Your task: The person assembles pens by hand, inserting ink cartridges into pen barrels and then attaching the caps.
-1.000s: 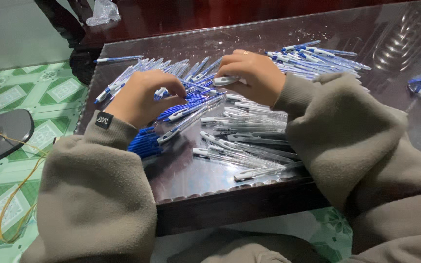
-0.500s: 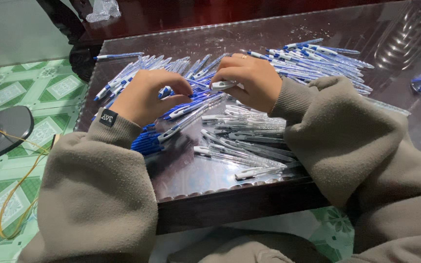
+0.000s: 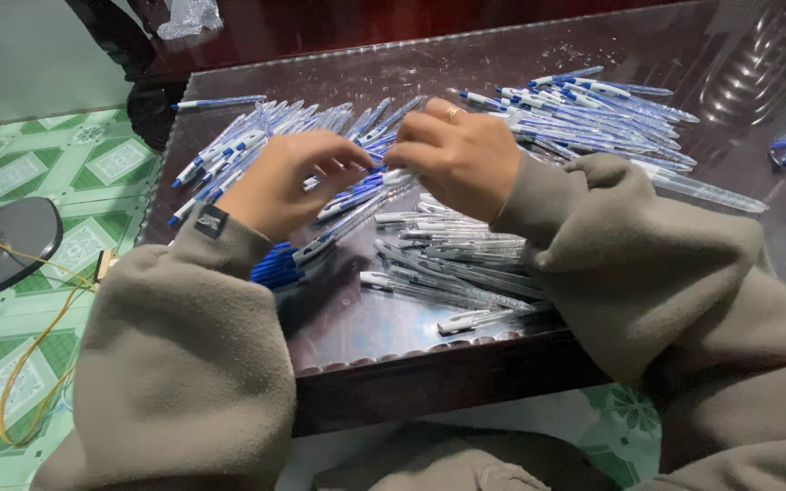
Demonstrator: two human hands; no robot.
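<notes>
My left hand (image 3: 288, 182) and right hand (image 3: 461, 159) meet fingertip to fingertip, both pinching one pen (image 3: 391, 177) above the table (image 3: 357, 318). Pens lie in three heaps, too many to count.

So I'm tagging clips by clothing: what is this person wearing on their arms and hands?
Both arms are in loose, thick sleeves of a grey-beige fleecy top, bunched at the cuffs. The left sleeve has a small dark square label near its cuff. The hands are bare, without gloves; the right hand has a gold-coloured ring on one finger, and the left hand shows no ring.
</notes>
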